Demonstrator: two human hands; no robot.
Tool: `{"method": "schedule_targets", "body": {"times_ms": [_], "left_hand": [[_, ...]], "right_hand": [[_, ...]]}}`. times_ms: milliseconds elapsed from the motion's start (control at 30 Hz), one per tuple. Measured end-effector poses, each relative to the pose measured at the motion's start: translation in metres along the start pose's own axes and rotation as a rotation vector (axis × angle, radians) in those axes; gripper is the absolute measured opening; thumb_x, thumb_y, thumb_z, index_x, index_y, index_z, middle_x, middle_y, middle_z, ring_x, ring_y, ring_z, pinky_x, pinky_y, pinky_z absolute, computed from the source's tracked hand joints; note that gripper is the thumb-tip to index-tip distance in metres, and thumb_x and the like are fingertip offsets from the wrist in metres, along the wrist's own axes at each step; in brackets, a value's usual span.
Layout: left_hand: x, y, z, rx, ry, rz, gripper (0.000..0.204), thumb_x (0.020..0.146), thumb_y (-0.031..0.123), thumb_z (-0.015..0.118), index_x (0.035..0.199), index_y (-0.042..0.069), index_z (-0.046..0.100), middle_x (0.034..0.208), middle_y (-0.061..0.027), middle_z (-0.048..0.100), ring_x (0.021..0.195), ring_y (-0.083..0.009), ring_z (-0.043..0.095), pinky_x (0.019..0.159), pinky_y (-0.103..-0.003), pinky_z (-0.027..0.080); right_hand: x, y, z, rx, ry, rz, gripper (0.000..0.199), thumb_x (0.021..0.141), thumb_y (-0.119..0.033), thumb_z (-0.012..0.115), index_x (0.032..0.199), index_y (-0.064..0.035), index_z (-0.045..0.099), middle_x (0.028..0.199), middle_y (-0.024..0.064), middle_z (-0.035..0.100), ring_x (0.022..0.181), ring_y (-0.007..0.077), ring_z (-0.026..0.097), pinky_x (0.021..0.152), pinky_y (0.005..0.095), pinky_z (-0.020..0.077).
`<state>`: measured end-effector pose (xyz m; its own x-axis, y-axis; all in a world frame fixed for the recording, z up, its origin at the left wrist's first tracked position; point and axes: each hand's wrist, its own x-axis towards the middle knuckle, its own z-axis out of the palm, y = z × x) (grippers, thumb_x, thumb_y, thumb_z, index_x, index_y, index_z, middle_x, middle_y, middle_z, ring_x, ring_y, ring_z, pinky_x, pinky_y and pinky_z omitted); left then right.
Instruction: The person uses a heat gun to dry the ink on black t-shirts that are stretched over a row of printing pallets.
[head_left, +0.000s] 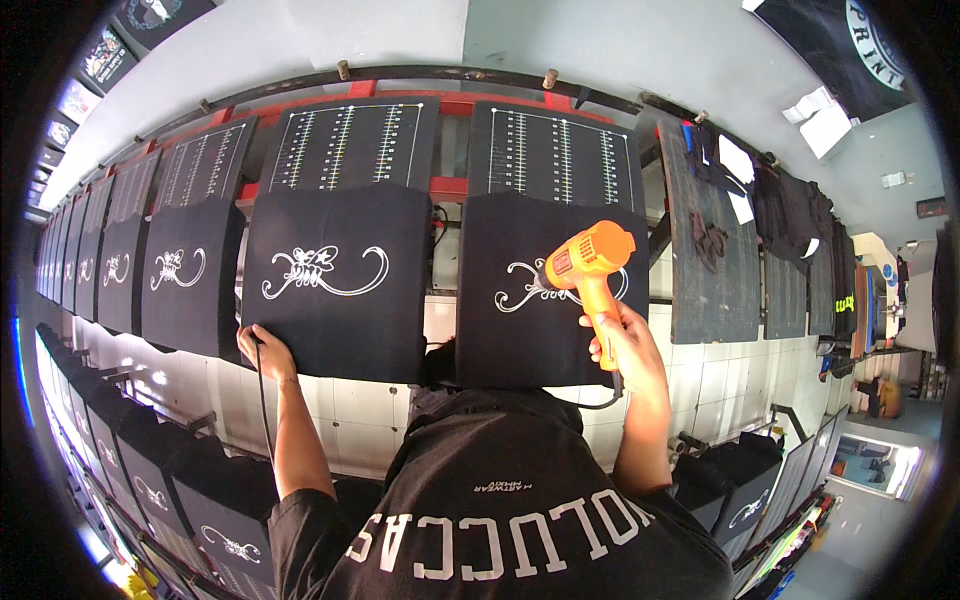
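Observation:
My right hand (625,345) grips the handle of an orange heat gun (588,262), its nozzle aimed left at a white swirl print on a black shirt (500,340) stretched over a board in front of me. My left hand (262,350) rests on the lower left corner of the neighbouring black shirt (330,320), which bears the same white print, and it also holds the gun's black cord (262,400). The cord hangs down past my left forearm.
A long row of boards with printed black shirts (175,275) curves away to the left. Dark ruled panels (555,155) stand behind them on a red frame. A bare dark board (710,290) with a rag lies to the right. More printed shirts (215,500) line a lower row.

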<state>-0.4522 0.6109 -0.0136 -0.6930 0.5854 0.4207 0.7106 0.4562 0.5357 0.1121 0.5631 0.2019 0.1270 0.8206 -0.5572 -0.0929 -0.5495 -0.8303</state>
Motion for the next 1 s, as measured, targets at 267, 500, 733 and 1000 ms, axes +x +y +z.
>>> {"method": "schedule_targets", "body": {"times_ms": [267, 500, 733, 1000], "left_hand": [[0.002, -0.010, 0.005, 0.050, -0.001, 0.032, 0.033, 0.098, 0.026, 0.048, 0.109, -0.004, 0.059, 0.130, -0.0162, 0.052, 0.120, -0.0320, 0.050, 0.100, -0.040, 0.041], [0.000, -0.002, 0.004, 0.024, 0.052, 0.048, 0.033, 0.098, 0.026, 0.050, 0.109, -0.005, 0.058, 0.121, -0.0179, 0.056, 0.115, -0.0343, 0.052, 0.097, -0.042, 0.042], [0.001, -0.008, 0.005, 0.027, 0.022, 0.050, 0.033, 0.098, 0.025, 0.049, 0.109, -0.005, 0.058, 0.127, -0.0171, 0.053, 0.118, -0.0332, 0.050, 0.099, -0.041, 0.041], [0.001, -0.007, 0.004, 0.035, 0.000, 0.002, 0.034, 0.098, 0.025, 0.048, 0.109, -0.005, 0.059, 0.129, -0.0159, 0.052, 0.120, -0.0320, 0.049, 0.100, -0.040, 0.040]], "right_hand": [[0.002, 0.011, 0.000, -0.005, 0.026, -0.034, 0.039, 0.096, -0.017, 0.055, 0.131, -0.0017, 0.049, 0.097, 0.0073, 0.063, 0.062, 0.0093, 0.057, 0.056, 0.0240, 0.0503], [-0.012, 0.011, 0.002, -0.052, 0.083, -0.062, 0.040, 0.096, -0.018, 0.054, 0.132, -0.0018, 0.049, 0.098, 0.0076, 0.063, 0.061, 0.0098, 0.057, 0.055, 0.0248, 0.0500], [-0.028, 0.016, -0.005, -0.064, 0.123, -0.012, 0.042, 0.095, -0.017, 0.056, 0.134, -0.0021, 0.047, 0.098, 0.0071, 0.062, 0.060, 0.0095, 0.056, 0.053, 0.0247, 0.0495], [-0.025, 0.009, 0.009, -0.002, 0.013, 0.020, 0.043, 0.096, -0.016, 0.056, 0.135, -0.0027, 0.046, 0.095, 0.0056, 0.063, 0.060, 0.0084, 0.056, 0.053, 0.0237, 0.0496]]}}
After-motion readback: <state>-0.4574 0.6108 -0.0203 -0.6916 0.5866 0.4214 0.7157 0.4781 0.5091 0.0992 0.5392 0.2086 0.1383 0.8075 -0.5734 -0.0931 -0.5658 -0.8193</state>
